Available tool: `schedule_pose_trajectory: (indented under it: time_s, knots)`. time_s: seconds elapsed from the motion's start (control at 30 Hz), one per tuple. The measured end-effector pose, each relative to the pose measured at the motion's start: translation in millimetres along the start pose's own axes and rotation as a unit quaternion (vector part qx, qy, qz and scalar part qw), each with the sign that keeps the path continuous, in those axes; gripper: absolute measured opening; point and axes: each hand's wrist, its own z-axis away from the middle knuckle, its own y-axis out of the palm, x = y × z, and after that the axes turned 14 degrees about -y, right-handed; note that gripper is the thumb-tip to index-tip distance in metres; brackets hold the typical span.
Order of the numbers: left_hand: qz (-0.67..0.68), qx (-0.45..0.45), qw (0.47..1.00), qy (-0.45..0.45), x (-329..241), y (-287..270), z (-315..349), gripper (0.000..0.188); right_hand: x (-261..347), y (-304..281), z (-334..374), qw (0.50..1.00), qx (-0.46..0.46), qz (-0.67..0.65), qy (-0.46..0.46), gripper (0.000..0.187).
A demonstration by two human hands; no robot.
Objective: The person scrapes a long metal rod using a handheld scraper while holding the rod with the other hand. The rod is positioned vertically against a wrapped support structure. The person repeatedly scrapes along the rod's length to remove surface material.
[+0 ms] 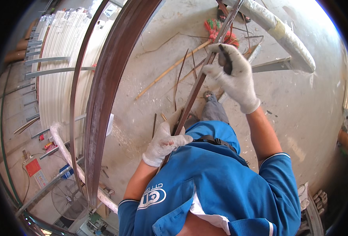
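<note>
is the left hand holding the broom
No, the gloved left hand grips the long brown strip, while the broom lies on the floor.

Blue short-sleeved shirt, black belt, 2 whitish gloves

littered grey floor, round fan

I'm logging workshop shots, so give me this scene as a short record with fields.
Left hand: white-gloved, gripping long, narrow brown strip
Right hand: white-gloved, at the strip, holding small black object, kind unclear
Floor: wooden-handled broom with red and green bristles
Left side: broad dark-brown profile, stack of long white slats, round wire-caged fan
</note>
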Motion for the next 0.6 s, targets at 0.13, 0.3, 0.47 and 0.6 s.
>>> schedule_pose_trajectory:
  time_s: [0.13, 0.3, 0.47, 0.6]
  knots:
    - [-0.017, -0.027, 0.999, -0.011, 2.5, 3.3, 0.3, 0.064, -0.5, 16.8, 12.0, 1.000, -0.005, 0.009, 0.000, 0.029]
    - [-0.006, -0.040, 0.999, -0.018, 9.0, 13.4, -1.9, 0.064, -14.8, 23.8, 0.9, 0.988, -0.054, 0.129, -0.071, 0.016]
    - [-0.007, -0.024, 0.999, 0.047, 15.6, 11.2, -3.1, 0.067, -9.3, 14.8, 0.4, 0.990, -0.075, -0.109, 0.046, 0.018]
    - [0.013, -0.034, 0.999, -0.001, 16.2, 10.9, -5.0, 0.068, 0.3, 9.5, 10.6, 0.999, 0.002, -0.033, 0.022, 0.021]
